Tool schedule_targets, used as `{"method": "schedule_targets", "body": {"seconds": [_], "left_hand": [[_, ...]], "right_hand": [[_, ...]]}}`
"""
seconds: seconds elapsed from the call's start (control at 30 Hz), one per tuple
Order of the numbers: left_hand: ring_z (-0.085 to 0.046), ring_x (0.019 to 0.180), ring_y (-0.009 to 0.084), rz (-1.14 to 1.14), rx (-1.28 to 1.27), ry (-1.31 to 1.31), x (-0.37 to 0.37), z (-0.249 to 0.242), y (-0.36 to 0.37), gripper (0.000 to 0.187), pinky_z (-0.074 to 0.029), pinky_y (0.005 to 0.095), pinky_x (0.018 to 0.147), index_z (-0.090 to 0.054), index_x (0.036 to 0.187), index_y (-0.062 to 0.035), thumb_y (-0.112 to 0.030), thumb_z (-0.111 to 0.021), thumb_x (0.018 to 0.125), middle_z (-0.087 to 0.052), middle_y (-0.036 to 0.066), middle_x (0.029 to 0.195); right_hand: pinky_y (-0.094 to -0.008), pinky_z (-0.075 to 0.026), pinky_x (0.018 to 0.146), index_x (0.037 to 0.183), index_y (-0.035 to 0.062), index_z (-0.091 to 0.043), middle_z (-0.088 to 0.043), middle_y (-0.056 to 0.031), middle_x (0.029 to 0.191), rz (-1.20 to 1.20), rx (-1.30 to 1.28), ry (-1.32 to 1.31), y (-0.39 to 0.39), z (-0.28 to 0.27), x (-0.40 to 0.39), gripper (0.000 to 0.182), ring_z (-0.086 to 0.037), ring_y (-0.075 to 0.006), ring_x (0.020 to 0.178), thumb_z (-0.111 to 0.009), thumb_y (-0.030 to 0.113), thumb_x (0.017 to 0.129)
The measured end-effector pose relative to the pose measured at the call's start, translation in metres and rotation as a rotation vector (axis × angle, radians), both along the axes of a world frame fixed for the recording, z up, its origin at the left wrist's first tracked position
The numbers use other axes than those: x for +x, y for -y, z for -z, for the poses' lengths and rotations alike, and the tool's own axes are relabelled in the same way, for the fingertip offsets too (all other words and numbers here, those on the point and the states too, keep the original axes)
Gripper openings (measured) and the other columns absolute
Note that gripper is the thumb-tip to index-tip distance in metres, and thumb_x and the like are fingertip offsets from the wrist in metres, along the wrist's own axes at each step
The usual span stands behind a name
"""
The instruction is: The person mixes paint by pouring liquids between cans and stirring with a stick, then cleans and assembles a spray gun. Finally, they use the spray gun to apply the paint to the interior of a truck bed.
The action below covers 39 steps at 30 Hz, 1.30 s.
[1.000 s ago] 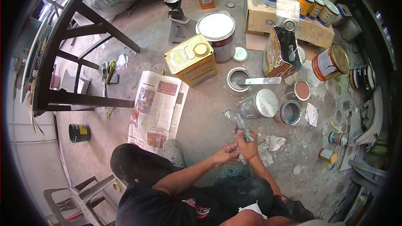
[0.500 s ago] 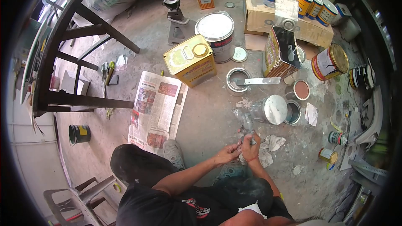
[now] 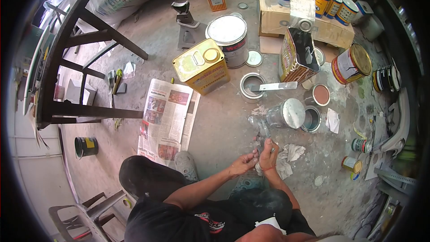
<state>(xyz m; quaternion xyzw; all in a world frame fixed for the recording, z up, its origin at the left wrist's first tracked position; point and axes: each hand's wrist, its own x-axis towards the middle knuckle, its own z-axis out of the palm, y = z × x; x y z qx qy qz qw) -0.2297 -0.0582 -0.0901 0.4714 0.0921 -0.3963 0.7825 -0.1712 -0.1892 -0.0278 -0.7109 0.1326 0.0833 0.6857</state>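
My right hand [image 3: 268,156] is wrapped round a grey, paint-smeared spray gun [image 3: 264,130], thumb pointing up along it. Beside it, my left hand [image 3: 244,163] pinches the near end of the gun, fingertips close to the right palm. Much of the grip is hidden behind the fingers. A silver metal cup [image 3: 293,113] lies tilted at the gun's far end, overlapping it in this view. Just right of the cup stands an open tin of grey paint [image 3: 311,118]. Crumpled paper [image 3: 291,153] lies on the floor by my right hand.
An open tin [image 3: 253,85] has a flat metal scraper [image 3: 280,86] across its rim. A yellow thinner can [image 3: 204,67], a large paint can [image 3: 228,40] and a cut-open can [image 3: 299,56] stand farther off. Newspaper [image 3: 163,116] lies left, near a dark metal stand [image 3: 94,107].
My right thumb has straightened upward, and the fingers have shifted on the spray gun. My left hand stays pinched almost where it was. The whole view has shifted slightly.
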Motion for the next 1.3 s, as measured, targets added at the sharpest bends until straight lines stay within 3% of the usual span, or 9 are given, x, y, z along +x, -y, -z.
{"method": "schedule_targets", "body": {"seconds": [0.1, 0.2, 0.4, 0.47, 0.7, 0.8, 0.87, 1.13, 1.3], "left_hand": [[-0.049, 0.083, 0.005, -0.026, 0.012, -0.005, 0.001, -0.004, 0.001, 0.023, -0.043, 0.025, 0.076, -0.063, 0.122, -0.0111, -0.024, -0.053, 0.105, -0.06, -0.008, 0.099], [-0.05, 0.082, 0.0052, -0.037, 0.034, 0.002, 0.007, -0.019, 0.002, 0.023, -0.043, 0.0246, 0.074, -0.062, 0.122, -0.0095, -0.022, -0.052, 0.105, -0.06, -0.006, 0.098], [-0.054, 0.085, 0.0068, -0.059, 0.032, -0.044, 0.01, -0.015, -0.002, 0.025, -0.046, 0.0256, 0.076, -0.06, 0.123, -0.0058, -0.02, -0.051, 0.105, -0.062, -0.003, 0.099], [-0.056, 0.088, 0.0074, -0.062, 0.029, -0.076, 0.011, -0.015, -0.001, 0.025, -0.047, 0.0265, 0.078, -0.06, 0.123, -0.0054, -0.02, -0.051, 0.105, -0.063, -0.002, 0.101], [-0.057, 0.092, 0.0086, -0.007, 0.017, 0.03, 0.008, -0.009, -0.004, 0.025, -0.047, 0.0276, 0.083, -0.061, 0.122, -0.0039, -0.02, -0.057, 0.103, -0.064, 0.0, 0.106], [-0.057, 0.093, 0.0083, -0.004, -0.002, 0.037, 0.004, 0.0, -0.002, 0.026, -0.047, 0.0269, 0.083, -0.061, 0.122, -0.0035, -0.02, -0.058, 0.102, -0.063, -0.001, 0.105], [-0.056, 0.093, 0.0082, 0.003, 0.008, 0.039, 0.005, 0.001, -0.002, 0.026, -0.046, 0.0264, 0.082, -0.061, 0.122, -0.0033, -0.02, -0.059, 0.102, -0.063, -0.001, 0.105], [-0.057, 0.114, 0.0102, -0.001, 0.074, -0.016, 0.006, 0.003, 0.004, 0.034, -0.046, 0.028, 0.1, -0.058, 0.134, -0.002, -0.017, -0.055, 0.104, -0.064, 0.002, 0.122], [-0.057, 0.113, 0.0106, 0.06, 0.073, 0.043, 0.006, 0.005, 0.005, 0.034, -0.046, 0.0292, 0.1, -0.059, 0.133, -0.0017, -0.019, -0.056, 0.103, -0.064, 0.003, 0.122]], "right_hand": [[-0.0296, -0.043, 0.051, 0.1, -0.0031, -0.07, -0.067, -0.0072, 0.076, -0.008, 0.026, 0.001, -0.001, -0.005, 0.003, 0.061, -0.057, -0.0142, 0.059, -0.035, 0.047, 0.102], [-0.0286, -0.043, 0.052, 0.099, -0.0029, -0.07, -0.066, -0.0053, 0.072, -0.02, 0.078, 0.071, -0.002, -0.002, 0.007, 0.052, -0.056, -0.0127, 0.058, -0.044, 0.042, 0.102], [-0.0271, -0.043, 0.05, 0.096, -0.0021, -0.069, -0.061, -0.0009, 0.063, -0.044, -0.126, 0.119, -0.01, 0.01, 0.014, 0.037, -0.056, -0.0093, 0.055, -0.067, 0.035, 0.097], [-0.0354, -0.046, 0.058, 0.089, -0.0008, -0.063, -0.062, -0.0096, 0.068, -0.035, -0.097, 0.033, -0.011, 0.008, 0.015, 0.039, -0.058, -0.0166, 0.062, -0.069, 0.038, 0.094], [-0.0351, -0.046, 0.057, 0.087, 0.0001, -0.062, -0.062, -0.0087, 0.068, -0.167, -0.14, 0.12, 0.004, 0.01, 0.011, 0.038, -0.058, -0.0153, 0.063, -0.071, 0.037, 0.093], [-0.0334, -0.047, 0.058, 0.087, 0.0003, -0.063, -0.063, -0.0065, 0.069, -0.21, -0.001, 0.073, 0.007, 0.002, 0.01, 0.037, -0.058, -0.012, 0.065, -0.071, 0.036, 0.094], [-0.0261, -0.043, 0.051, 0.091, -0.0003, -0.068, -0.059, 0.0001, 0.063, -0.178, 0.055, 0.135, 0.007, 0.004, 0.01, 0.042, -0.055, -0.0082, 0.057, -0.064, 0.04, 0.099], [-0.0296, -0.047, 0.058, 0.099, 0.0004, -0.067, -0.064, -0.0039, 0.07, -0.075, 0.029, 0.028, 0.011, -0.01, 0.009, 0.035, -0.06, -0.0119, 0.064, -0.067, 0.035, 0.096], [-0.0301, -0.048, 0.059, 0.102, -0.0006, -0.066, -0.065, -0.0051, 0.072, -0.066, 0.0, 0.009, 0.014, -0.005, 0.005, 0.033, -0.061, -0.0122, 0.065, -0.068, 0.032, 0.096]]}}
